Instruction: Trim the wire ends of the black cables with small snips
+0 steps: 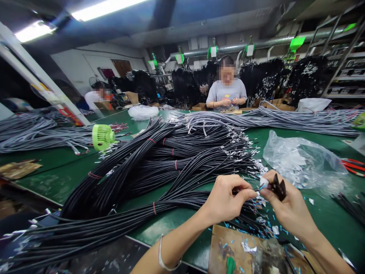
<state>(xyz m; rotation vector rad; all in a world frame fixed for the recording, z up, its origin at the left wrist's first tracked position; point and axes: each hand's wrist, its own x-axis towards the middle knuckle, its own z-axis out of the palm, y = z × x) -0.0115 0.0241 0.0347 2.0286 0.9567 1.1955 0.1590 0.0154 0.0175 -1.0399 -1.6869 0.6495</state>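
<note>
My left hand [229, 198] is closed, pinching the end of a black cable [236, 190] between thumb and fingers. Thin blue wire [261, 186] shows in the small gap between my two hands. My right hand [293, 207] is wrapped round what look like wire cutters [278, 187], their dark jaws pointing up and the handles hidden in the palm. A white scrap [264, 182] sits at its thumb and fingertip. Bundles of black cable [142, 167], tied with red bands, lie on the green table [137, 225] beside and beyond my left hand.
A clear plastic bag [302, 160] lies beyond my right hand. Nearer me is a wooden board [225, 247] strewn with blue and white scraps. Grey cables [256, 118] cross the table's far side. A green fan [102, 137] stands left; a co-worker [227, 89] sits opposite.
</note>
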